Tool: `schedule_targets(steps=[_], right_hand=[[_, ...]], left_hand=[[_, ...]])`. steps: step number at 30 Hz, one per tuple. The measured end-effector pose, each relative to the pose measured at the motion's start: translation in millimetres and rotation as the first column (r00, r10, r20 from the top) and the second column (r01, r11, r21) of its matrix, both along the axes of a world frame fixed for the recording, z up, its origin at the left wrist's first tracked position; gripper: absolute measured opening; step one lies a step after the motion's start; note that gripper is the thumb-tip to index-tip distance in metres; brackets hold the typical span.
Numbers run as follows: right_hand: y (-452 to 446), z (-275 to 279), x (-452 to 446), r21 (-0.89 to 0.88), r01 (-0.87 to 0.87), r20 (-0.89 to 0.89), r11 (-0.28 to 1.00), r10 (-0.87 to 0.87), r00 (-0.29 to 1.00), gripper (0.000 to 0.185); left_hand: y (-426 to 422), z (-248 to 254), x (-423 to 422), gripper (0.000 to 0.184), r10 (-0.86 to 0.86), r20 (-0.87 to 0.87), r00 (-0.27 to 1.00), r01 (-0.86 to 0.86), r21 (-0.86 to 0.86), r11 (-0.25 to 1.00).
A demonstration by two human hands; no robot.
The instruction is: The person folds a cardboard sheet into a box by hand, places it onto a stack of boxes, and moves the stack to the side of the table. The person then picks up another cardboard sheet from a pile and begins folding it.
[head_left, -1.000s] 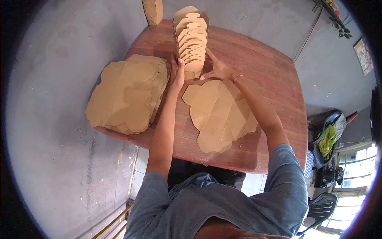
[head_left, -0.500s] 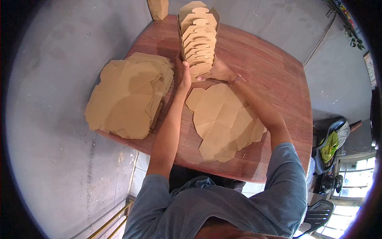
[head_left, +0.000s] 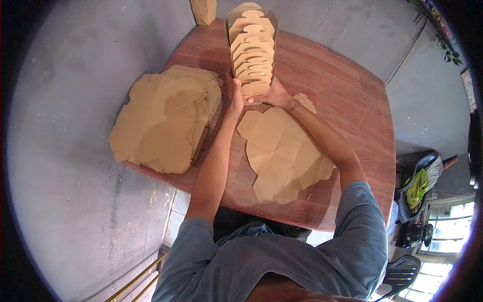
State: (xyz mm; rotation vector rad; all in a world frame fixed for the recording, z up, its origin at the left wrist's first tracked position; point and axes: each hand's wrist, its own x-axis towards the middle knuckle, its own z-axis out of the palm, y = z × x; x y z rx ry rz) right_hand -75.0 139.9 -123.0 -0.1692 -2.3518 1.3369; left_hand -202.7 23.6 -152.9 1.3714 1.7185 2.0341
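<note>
A tall nested stack of folded cardboard boxes (head_left: 253, 55) stands at the back of the table, between my hands. My left hand (head_left: 236, 95) is pressed along its lower left side, thumb on top. On the lower right side my right hand (head_left: 277, 95) grips the stack, its thumb across the front edge. Just in front of the hands lie flat cardboard blanks (head_left: 276, 153), partly under my right forearm. A thick pile of flat blanks (head_left: 158, 121) sits on the left of the table.
The reddish wooden table (head_left: 347, 100) meets grey walls at the left and back. Another cardboard piece (head_left: 205, 11) stands at the back left corner. Chairs (head_left: 402, 272) and a yellow-green bag (head_left: 416, 189) are at the right.
My right hand has closed in onto the right side of the stack, from fingers spread beside it. The view has shifted slightly, and a blank's flap now shows beyond my right wrist.
</note>
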Motion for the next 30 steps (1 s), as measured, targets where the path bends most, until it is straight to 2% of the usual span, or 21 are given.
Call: schedule_targets(steps=[3, 9, 11, 12, 14, 15, 17, 18, 20, 21, 22, 23, 24, 26, 27, 28, 29, 30], right_hand=[[-3, 2, 1, -0.082, -0.054, -0.028, 0.995, 0.052, 0.998, 0.131], [-1, 2, 3, 0.082, -0.029, -0.017, 0.996, 0.030, 0.999, 0.121], [3, -3, 1, 0.161, -0.120, 0.020, 0.980, 0.118, 0.993, 0.112], [-2, 4, 4, 0.163, -0.112, 0.020, 0.980, 0.111, 0.994, 0.112], [-11, 17, 10, 0.015, -0.174, 0.154, 0.985, 0.169, 0.974, 0.106], [-9, 13, 9, 0.019, -0.168, 0.153, 0.986, 0.163, 0.975, 0.106], [-3, -1, 7, 0.229, -0.093, 0.045, 0.969, 0.085, 0.995, 0.083], [-6, 2, 10, 0.229, -0.090, 0.043, 0.969, 0.082, 0.996, 0.083], [-14, 8, 14, 0.300, 0.016, -0.133, 0.954, 0.025, 0.991, 0.088], [-15, 8, 13, 0.298, 0.018, -0.137, 0.954, 0.024, 0.990, 0.088], [-16, 9, 11, 0.250, -0.036, -0.081, 0.968, 0.058, 0.995, 0.101], [-15, 10, 10, 0.198, -0.088, -0.025, 0.976, 0.095, 0.995, 0.116], [-14, 10, 9, 0.197, -0.081, -0.027, 0.977, 0.088, 0.996, 0.116], [-10, 11, 10, 0.231, -0.051, 0.198, 0.972, 0.004, 0.980, 0.123], [-7, 6, 9, 0.233, -0.042, 0.195, 0.972, -0.004, 0.981, 0.123], [-4, 1, 7, 0.327, -0.015, 0.181, 0.945, -0.046, 0.982, 0.126], [-1, -4, 6, 0.417, 0.010, 0.163, 0.909, -0.086, 0.983, 0.129], [-4, 0, 7, 0.419, 0.015, 0.162, 0.908, -0.091, 0.983, 0.129]], left_hand=[[2, -1, -2, 0.099, 0.005, -0.016, 1.000, -0.005, 0.009, 1.000], [-2, -3, 2, 0.097, -0.003, -0.055, 0.998, 0.004, 0.027, 1.000], [-2, -1, 2, 0.097, -0.013, -0.072, 0.997, 0.016, 0.039, 0.999], [-7, -3, 5, 0.097, -0.020, -0.078, 0.997, 0.023, 0.045, 0.999], [-9, -1, 9, 0.096, -0.033, -0.095, 0.995, 0.039, 0.055, 0.998], [-12, -1, 10, 0.096, -0.038, -0.102, 0.994, 0.044, 0.062, 0.997], [-17, 0, 8, 0.096, -0.043, -0.115, 0.992, 0.051, 0.074, 0.996], [-17, 1, 9, 0.095, -0.044, -0.123, 0.991, 0.054, 0.077, 0.996], [-19, 3, 9, 0.095, -0.044, -0.141, 0.989, 0.056, 0.082, 0.995], [-22, 6, 11, 0.095, -0.044, -0.151, 0.988, 0.057, 0.083, 0.995], [-25, 8, 15, 0.095, -0.047, -0.153, 0.987, 0.060, 0.081, 0.995], [-28, 10, 21, 0.095, -0.050, -0.067, 0.996, 0.055, 0.070, 0.996], [-30, 7, 25, 0.096, -0.054, 0.020, 0.998, 0.053, 0.058, 0.997], [-29, 6, 27, 0.097, -0.070, 0.048, 0.996, 0.069, 0.014, 0.998], [-25, 0, 22, 0.098, -0.076, 0.075, 0.994, 0.078, -0.028, 0.997], [-18, -1, 13, 0.100, 0.036, -0.110, 0.993, -0.031, 0.051, 0.998], [-17, -7, 12, 0.100, 0.031, -0.113, 0.993, -0.025, 0.054, 0.998], [-27, 3, 19, 0.100, -0.030, -0.007, 1.000, 0.030, -0.019, 0.999]])
